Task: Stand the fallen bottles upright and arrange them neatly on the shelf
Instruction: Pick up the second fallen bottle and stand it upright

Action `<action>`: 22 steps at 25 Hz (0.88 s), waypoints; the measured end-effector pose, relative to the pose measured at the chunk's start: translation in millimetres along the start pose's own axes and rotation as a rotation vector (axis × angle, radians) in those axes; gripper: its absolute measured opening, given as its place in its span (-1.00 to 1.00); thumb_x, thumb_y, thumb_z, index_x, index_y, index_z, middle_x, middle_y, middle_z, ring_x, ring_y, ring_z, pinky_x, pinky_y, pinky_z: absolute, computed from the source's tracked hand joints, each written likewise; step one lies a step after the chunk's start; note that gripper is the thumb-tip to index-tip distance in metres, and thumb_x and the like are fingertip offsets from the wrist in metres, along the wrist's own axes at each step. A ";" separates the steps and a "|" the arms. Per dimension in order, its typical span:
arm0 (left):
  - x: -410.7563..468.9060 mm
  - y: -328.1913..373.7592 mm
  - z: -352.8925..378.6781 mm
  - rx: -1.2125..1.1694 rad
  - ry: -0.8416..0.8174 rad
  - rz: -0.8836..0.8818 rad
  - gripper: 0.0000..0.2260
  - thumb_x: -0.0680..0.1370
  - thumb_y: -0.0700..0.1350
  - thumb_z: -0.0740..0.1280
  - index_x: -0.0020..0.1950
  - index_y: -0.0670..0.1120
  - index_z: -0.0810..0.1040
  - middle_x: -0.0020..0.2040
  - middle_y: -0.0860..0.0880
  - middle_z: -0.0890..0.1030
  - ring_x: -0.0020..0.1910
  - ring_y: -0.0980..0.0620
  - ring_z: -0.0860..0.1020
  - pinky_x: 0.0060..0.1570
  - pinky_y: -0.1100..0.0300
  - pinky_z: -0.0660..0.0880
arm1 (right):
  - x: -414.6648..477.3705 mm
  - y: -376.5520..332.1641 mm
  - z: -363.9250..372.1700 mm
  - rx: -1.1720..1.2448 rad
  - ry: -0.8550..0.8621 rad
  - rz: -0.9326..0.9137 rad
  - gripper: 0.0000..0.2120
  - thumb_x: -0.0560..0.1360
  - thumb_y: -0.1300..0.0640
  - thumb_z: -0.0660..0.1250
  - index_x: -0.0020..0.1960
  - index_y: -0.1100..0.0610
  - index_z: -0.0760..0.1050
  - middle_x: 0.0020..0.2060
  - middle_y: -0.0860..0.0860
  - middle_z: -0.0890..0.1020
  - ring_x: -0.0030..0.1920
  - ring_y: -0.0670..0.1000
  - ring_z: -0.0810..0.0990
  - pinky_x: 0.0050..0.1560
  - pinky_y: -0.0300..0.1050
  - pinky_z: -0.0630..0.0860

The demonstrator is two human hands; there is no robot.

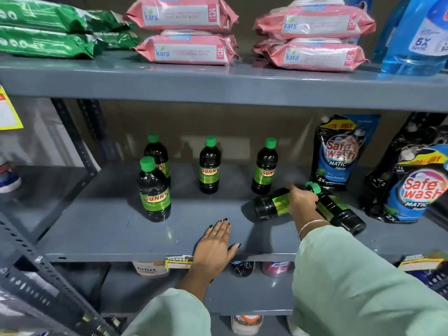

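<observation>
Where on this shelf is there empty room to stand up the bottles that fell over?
Bare shelf lies between the front left bottle and the left hand, and in the gaps around the middle bottle. The right is crowded: two fallen bottles under the right hand, beside the pouches.

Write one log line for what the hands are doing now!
right hand: gripping fallen bottle | left hand: flat on shelf | second fallen bottle: lying | standing bottles: four
</observation>
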State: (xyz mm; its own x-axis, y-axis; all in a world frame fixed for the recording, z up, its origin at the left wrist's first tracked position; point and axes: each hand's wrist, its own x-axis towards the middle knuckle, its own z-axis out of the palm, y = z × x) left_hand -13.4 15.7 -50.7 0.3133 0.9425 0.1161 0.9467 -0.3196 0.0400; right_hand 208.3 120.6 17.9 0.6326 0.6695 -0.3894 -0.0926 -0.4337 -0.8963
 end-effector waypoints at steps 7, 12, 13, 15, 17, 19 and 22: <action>-6.6 -20.6 -6.4 -0.059 0.032 -0.013 -0.48 0.61 0.10 -0.06 0.47 -0.17 -0.01 0.52 -0.10 0.07 0.48 0.02 0.04 0.43 0.15 -0.04 | -73.2 -33.1 47.7 -0.354 -0.128 -0.563 -0.24 0.06 -0.01 0.44 0.18 0.20 0.30 0.07 0.16 0.54 0.17 0.22 0.47 0.18 0.12 0.47; -29.5 -65.4 -11.8 -0.064 0.111 -0.109 -0.32 0.48 0.17 -0.25 0.38 -0.19 0.30 0.40 -0.13 0.36 0.38 -0.02 0.33 0.35 0.09 0.25 | -122.6 -24.9 85.4 -0.332 -0.121 -0.818 -0.44 0.21 0.22 0.47 0.12 0.33 0.32 0.08 0.26 0.48 0.14 0.28 0.39 0.16 0.12 0.41; -33.8 -72.9 -11.7 -0.075 0.109 -0.125 -0.29 0.45 0.17 -0.27 0.36 -0.20 0.33 0.39 -0.13 0.38 0.36 -0.04 0.35 0.34 0.07 0.27 | -128.8 -21.4 91.6 -0.348 -0.120 -0.836 -0.45 0.22 0.23 0.47 0.12 0.35 0.33 0.06 0.27 0.49 0.13 0.29 0.38 0.15 0.11 0.39; -42.5 -88.6 -11.7 -0.113 0.095 -0.133 -0.27 0.43 0.17 -0.29 0.37 -0.20 0.31 0.40 -0.13 0.36 0.38 -0.05 0.32 0.36 0.05 0.24 | -140.9 -15.4 101.8 -0.355 -0.131 -0.844 -0.47 0.22 0.23 0.47 0.09 0.36 0.33 0.05 0.28 0.49 0.12 0.28 0.37 0.16 0.11 0.37; -47.8 -103.0 -12.6 -0.120 0.075 -0.151 -0.33 0.50 0.16 -0.22 0.26 -0.19 0.47 0.27 -0.12 0.52 0.25 -0.03 0.48 0.22 0.05 0.41 | -147.4 -9.3 108.0 -0.362 -0.133 -0.841 -0.48 0.21 0.23 0.47 0.07 0.36 0.33 0.04 0.28 0.49 0.12 0.28 0.37 0.18 0.11 0.35; -52.6 -112.8 -11.6 -0.137 -0.012 -0.180 -0.36 0.58 0.12 -0.21 0.11 -0.17 0.59 0.10 -0.07 0.65 0.08 0.03 0.60 0.03 0.10 0.54 | -152.2 -4.6 112.0 -0.389 -0.136 -0.855 -0.48 0.20 0.23 0.47 0.06 0.36 0.34 0.04 0.28 0.48 0.12 0.28 0.37 0.19 0.11 0.33; -56.7 -120.6 -7.8 -0.173 -0.017 -0.159 -0.33 0.59 0.10 -0.25 0.08 -0.17 0.61 0.07 -0.05 0.66 0.06 0.05 0.61 0.01 0.12 0.54 | -155.1 -1.5 114.7 -0.406 -0.138 -0.855 -0.47 0.20 0.23 0.46 0.07 0.34 0.33 0.05 0.27 0.46 0.13 0.27 0.36 0.17 0.07 0.30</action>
State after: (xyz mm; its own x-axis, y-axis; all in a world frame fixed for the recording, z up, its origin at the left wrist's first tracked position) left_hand -145.9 0.0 -54.4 0.1635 0.9834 0.0780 0.9578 -0.1772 0.2265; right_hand 22.1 86.6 55.3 0.2639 0.9104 0.3185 0.6491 0.0766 -0.7569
